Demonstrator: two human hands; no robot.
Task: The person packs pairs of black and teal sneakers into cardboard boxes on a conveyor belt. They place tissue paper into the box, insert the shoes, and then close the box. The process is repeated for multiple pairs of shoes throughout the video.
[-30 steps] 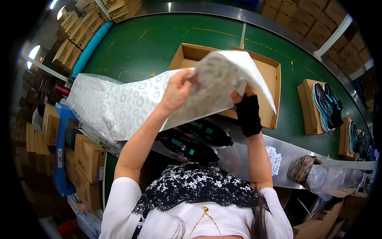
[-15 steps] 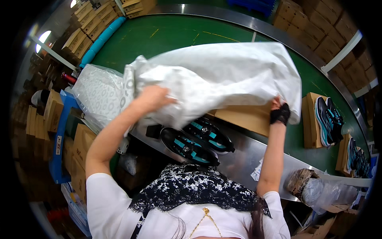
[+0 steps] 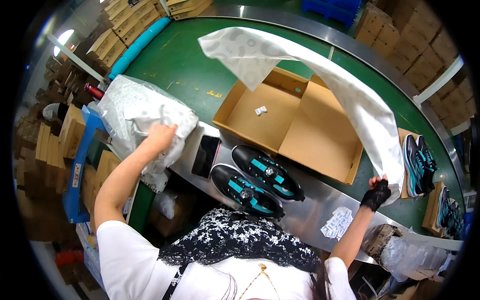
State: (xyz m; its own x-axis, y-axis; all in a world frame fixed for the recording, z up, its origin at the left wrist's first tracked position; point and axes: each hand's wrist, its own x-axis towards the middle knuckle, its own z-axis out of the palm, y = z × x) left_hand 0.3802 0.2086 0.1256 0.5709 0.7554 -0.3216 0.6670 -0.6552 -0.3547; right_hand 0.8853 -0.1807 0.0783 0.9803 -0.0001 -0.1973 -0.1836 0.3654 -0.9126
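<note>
Presently: shoes [image 3: 247, 192], lower centre | right hand [image 3: 379, 192], lower right, fingers closed on paper sheet [image 3: 352, 92] | left hand [image 3: 162, 137], left of centre, at bagged paper [image 3: 132, 100], closure cannot be told | open box [image 3: 320, 135], centre | sheet arching beyond, upper centre to right.

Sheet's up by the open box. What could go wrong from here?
1. The paper sheet, gripped near one end by the right hand, might fold over or crease.
2. Its free end hangs by the open box's far side and might brush the small white packets inside.
3. The left hand, at the bagged paper, might crumple it.
</note>
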